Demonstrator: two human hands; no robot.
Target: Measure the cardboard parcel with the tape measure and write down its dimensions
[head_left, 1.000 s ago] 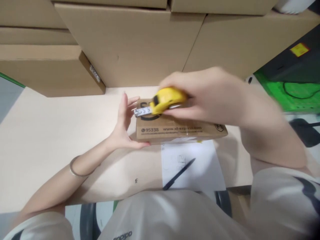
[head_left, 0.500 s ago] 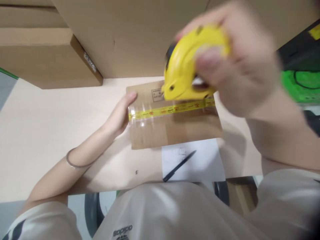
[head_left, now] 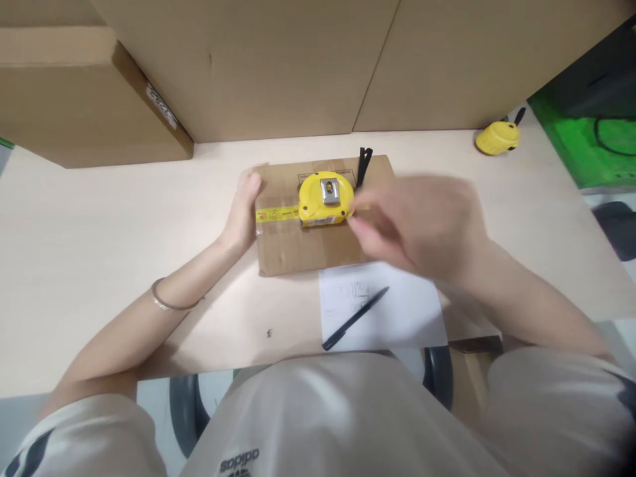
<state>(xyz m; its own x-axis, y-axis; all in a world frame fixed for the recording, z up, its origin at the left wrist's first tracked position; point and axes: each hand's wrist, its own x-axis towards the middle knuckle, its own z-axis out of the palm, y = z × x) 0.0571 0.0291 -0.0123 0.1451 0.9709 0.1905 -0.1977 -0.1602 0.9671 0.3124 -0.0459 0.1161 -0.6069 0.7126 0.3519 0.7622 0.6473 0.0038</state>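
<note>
yellow tape meas. (head_left: 315,197) now lies on top of the carton (head_left: 293,248), metal clip up, its black strap (head_left: 364,165) pointing to the far side; 0.5 s ago you have it up in your r hand (head_left: 427,222), above the carton. r hand now lower, blurred: thumb + finger close together, narrow, at the r edge of the tape meas.; can't tell if touching or holding. your l hand (head_left: 243,205) holds the l end of the carton, same as 0.5 s ago. carton face w/ yellow strip (head_left: 277,213) is up; 1 s ago you have the printed "95338" side showing. paper (head_left: 407,311) w/ black pen (head_left: 355,319) on it stays put, nr side of carton. 2nd yellow tape meas. (head_left: 497,138) now visible, far r of table (head_left: 99,252).
</note>
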